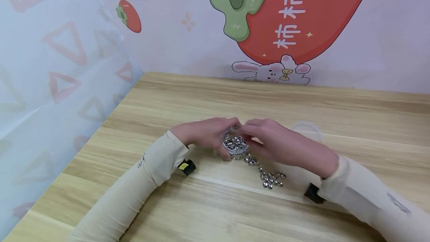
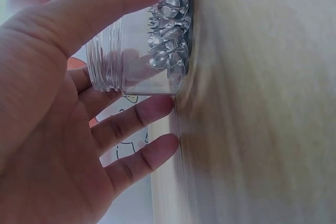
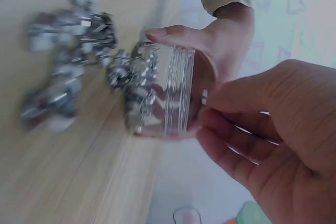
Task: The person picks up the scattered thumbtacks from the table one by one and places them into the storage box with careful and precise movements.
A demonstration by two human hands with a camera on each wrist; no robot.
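Note:
A clear, screw-necked plastic jar stands on the wooden table with silver thumbtacks heaped in its bottom. My left hand grips it from the left, thumb on the near side and fingers around the far side; two fingers extend below the jar in the left wrist view. Over the open mouth is my right hand, thumb and fingertips together. Between them shows a small shiny bit of a thumbtack, mostly hidden by the fingers. Several loose thumbtacks lie on the table beside the jar, nearer the right forearm.
Behind the right forearm lies a round translucent lid, partly covered by the arm. The wooden table reaches back to a printed wall sheet. Black wrist cameras sit under both sleeves, close above the tabletop.

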